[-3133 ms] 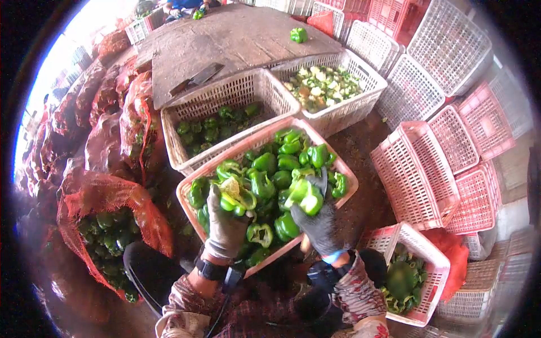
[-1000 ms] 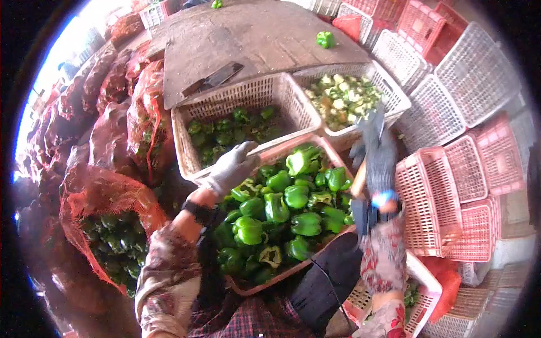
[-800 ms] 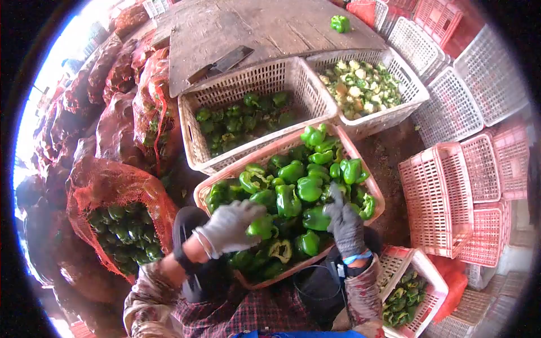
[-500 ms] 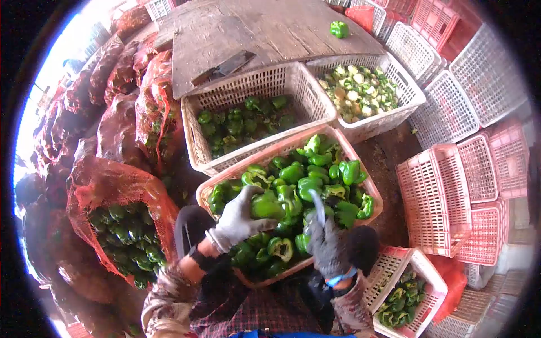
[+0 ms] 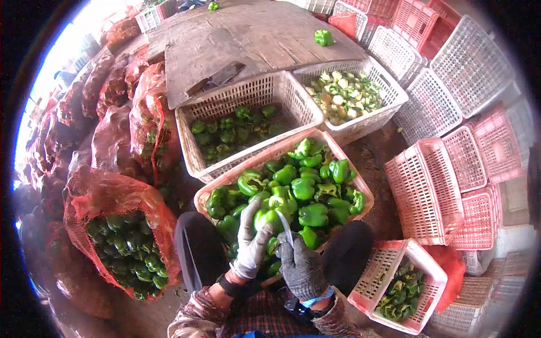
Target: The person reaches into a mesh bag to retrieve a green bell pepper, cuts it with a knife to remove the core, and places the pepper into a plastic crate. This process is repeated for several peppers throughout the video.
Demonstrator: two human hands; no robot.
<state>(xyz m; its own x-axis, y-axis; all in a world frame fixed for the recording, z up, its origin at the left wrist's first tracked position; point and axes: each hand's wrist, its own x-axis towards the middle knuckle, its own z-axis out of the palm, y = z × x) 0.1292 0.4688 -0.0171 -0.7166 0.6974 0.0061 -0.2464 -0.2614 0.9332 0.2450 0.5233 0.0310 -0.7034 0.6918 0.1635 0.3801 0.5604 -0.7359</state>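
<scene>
My left hand [image 5: 251, 242], in a pale grey glove, is wrapped round a green bell pepper [image 5: 265, 218]. In my right hand [image 5: 301, 270], in a darker grey glove, is a small knife [image 5: 285, 224], its curved blade pointing up beside that pepper. Both hands are close together over the near side of a pink crate [image 5: 369, 197] that stands between my knees. Green bell peppers [image 5: 303, 188] fill this crate, some of them with cut-open tops. My palms and the knife's handle are hidden.
Beyond it, a white crate [image 5: 189, 143] holds darker peppers and another [image 5: 394, 101] holds cut-out cores. A cleaver [image 5: 225, 74] lies on a wooden board [image 5: 242, 34]. Mesh sacks [image 5: 121, 188] line the left; stacked crates [image 5: 422, 191] line the right. A smaller crate [image 5: 360, 293] holds pepper pieces.
My hands have come together. The left has brought its pepper nearer to me, and the right has moved left, bringing the knife beside the pepper. The view has shifted slightly.
</scene>
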